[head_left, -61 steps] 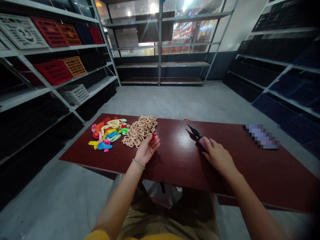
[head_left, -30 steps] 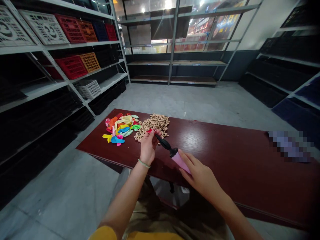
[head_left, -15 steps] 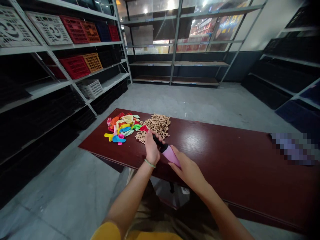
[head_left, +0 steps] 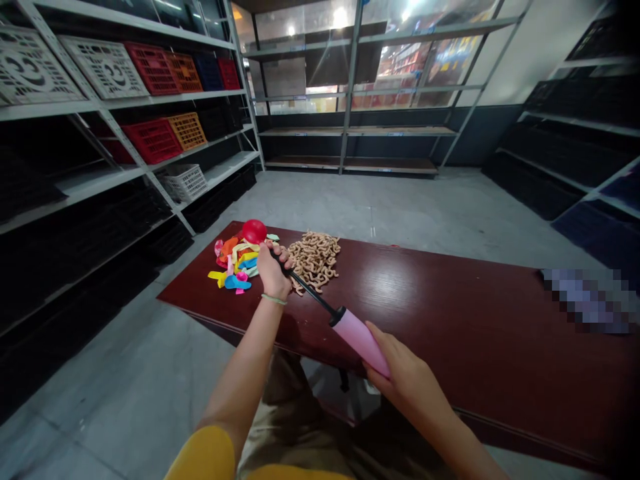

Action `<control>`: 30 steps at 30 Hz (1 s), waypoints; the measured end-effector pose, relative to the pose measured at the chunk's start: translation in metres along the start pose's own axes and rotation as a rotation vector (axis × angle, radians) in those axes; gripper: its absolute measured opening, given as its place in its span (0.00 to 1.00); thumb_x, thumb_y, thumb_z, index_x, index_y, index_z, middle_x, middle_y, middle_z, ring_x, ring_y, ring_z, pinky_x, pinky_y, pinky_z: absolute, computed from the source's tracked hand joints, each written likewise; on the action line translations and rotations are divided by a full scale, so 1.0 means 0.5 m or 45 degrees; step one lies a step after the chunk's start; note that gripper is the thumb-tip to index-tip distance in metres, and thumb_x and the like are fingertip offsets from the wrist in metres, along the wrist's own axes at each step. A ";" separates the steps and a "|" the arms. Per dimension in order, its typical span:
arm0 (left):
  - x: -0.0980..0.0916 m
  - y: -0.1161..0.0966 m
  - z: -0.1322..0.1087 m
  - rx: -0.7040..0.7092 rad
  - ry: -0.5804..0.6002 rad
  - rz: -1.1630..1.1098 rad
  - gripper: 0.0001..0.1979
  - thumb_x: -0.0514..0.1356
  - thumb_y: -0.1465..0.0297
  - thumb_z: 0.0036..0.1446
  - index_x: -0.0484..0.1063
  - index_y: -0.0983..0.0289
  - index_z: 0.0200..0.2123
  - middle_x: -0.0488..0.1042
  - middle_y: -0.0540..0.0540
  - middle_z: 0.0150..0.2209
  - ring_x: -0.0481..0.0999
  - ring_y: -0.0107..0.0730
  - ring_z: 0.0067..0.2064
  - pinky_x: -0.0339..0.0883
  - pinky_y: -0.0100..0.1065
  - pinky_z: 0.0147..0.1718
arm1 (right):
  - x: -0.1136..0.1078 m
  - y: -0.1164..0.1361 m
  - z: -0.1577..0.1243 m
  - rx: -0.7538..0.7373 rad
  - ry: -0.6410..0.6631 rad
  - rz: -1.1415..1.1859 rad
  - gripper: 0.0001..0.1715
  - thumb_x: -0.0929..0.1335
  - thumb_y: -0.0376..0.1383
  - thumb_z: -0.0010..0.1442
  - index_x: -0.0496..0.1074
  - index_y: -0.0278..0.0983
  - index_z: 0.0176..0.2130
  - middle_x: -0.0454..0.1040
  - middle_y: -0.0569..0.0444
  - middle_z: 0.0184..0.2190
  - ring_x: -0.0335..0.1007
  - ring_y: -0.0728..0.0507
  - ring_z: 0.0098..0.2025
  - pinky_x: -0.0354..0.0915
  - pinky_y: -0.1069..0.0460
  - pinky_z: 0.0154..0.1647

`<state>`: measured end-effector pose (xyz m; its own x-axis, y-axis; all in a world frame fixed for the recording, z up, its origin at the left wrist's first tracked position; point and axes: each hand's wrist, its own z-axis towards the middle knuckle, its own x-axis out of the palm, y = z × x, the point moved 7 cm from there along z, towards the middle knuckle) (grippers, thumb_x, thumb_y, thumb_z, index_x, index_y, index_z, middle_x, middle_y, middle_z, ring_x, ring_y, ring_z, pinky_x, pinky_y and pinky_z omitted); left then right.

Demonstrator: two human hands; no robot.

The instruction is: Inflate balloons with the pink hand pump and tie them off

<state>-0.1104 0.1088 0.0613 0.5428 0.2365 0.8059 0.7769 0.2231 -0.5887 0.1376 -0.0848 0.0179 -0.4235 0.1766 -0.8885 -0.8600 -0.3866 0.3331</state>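
A pink and black hand pump (head_left: 361, 340) slants across the front of the table, its thin black rod drawn out. My left hand (head_left: 274, 272) is closed round the black end of the pump, with a partly inflated red balloon (head_left: 254, 231) at its tip. Around the pink barrel my right hand (head_left: 400, 360) is wrapped. Flat balloons (head_left: 235, 257) in many colours lie in a pile left of my left hand. To its right is a heap of beige curled pieces (head_left: 316, 257).
The dark red table (head_left: 450, 320) reaches far to the right, where a pixelated object (head_left: 587, 300) lies. Shelves with crates (head_left: 155, 139) stand at the left, and a metal rack (head_left: 345, 130) stands beyond the table.
The red balloon has swelled from limp to round. My left hand has moved left and up, my right hand right and down, and the pump's rod now shows between them.
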 end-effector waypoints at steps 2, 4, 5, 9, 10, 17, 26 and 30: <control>-0.023 0.013 -0.004 0.019 -0.031 -0.004 0.14 0.56 0.59 0.64 0.58 0.60 0.31 0.55 0.44 0.23 0.56 0.19 0.18 0.47 0.22 0.14 | 0.007 -0.014 -0.001 0.069 0.011 -0.071 0.39 0.63 0.40 0.64 0.46 0.48 0.69 0.74 0.50 0.51 0.76 0.39 0.46 0.73 0.47 0.36; -0.041 0.035 -0.015 0.007 -0.047 0.003 0.14 0.56 0.59 0.63 0.57 0.60 0.31 0.55 0.44 0.23 0.57 0.19 0.19 0.49 0.22 0.15 | 0.014 -0.019 0.009 0.112 0.006 -0.142 0.37 0.63 0.41 0.64 0.48 0.48 0.68 0.75 0.51 0.47 0.77 0.40 0.42 0.71 0.49 0.30; -0.046 0.050 -0.023 -0.013 -0.035 0.008 0.13 0.56 0.59 0.63 0.57 0.60 0.32 0.56 0.44 0.23 0.57 0.20 0.19 0.50 0.22 0.16 | 0.018 -0.016 0.018 0.111 -0.002 -0.172 0.36 0.63 0.41 0.64 0.49 0.47 0.68 0.76 0.51 0.46 0.77 0.40 0.40 0.70 0.49 0.29; -0.044 0.118 -0.067 -0.099 0.110 0.018 0.13 0.56 0.59 0.63 0.58 0.60 0.32 0.57 0.45 0.25 0.59 0.20 0.21 0.53 0.22 0.18 | 0.034 0.013 0.072 0.091 -0.016 -0.261 0.36 0.64 0.42 0.63 0.52 0.42 0.67 0.76 0.49 0.41 0.76 0.40 0.38 0.68 0.50 0.28; -0.042 0.136 -0.077 -0.140 0.142 0.009 0.13 0.57 0.59 0.62 0.58 0.60 0.33 0.57 0.45 0.25 0.59 0.20 0.21 0.53 0.22 0.18 | 0.039 0.020 0.082 0.096 -0.013 -0.269 0.36 0.64 0.41 0.63 0.53 0.41 0.67 0.76 0.49 0.41 0.76 0.40 0.38 0.68 0.50 0.28; -0.065 0.178 -0.051 -0.231 0.082 0.010 0.12 0.57 0.61 0.62 0.59 0.61 0.33 0.55 0.44 0.23 0.55 0.19 0.17 0.45 0.22 0.13 | 0.054 0.018 0.028 0.028 0.019 -0.149 0.39 0.64 0.39 0.65 0.45 0.39 0.68 0.75 0.47 0.45 0.77 0.41 0.39 0.71 0.50 0.33; -0.070 0.176 0.017 -0.255 0.093 -0.139 0.11 0.58 0.63 0.62 0.59 0.61 0.32 0.55 0.44 0.24 0.55 0.18 0.18 0.46 0.21 0.13 | 0.024 -0.020 -0.033 0.085 0.094 -0.168 0.39 0.62 0.39 0.66 0.42 0.46 0.70 0.75 0.52 0.41 0.77 0.43 0.35 0.70 0.52 0.28; -0.067 0.188 -0.004 -0.299 0.187 -0.138 0.12 0.60 0.63 0.61 0.59 0.61 0.33 0.55 0.45 0.25 0.57 0.19 0.19 0.49 0.22 0.14 | 0.060 0.009 0.064 0.155 0.140 -0.222 0.39 0.64 0.41 0.65 0.45 0.45 0.69 0.75 0.52 0.39 0.77 0.42 0.33 0.67 0.52 0.26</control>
<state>-0.0548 0.1197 -0.0209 0.4800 0.0799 0.8736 0.8760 0.0107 -0.4822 0.1119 -0.0523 0.0031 -0.2378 0.1292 -0.9627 -0.9482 -0.2460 0.2012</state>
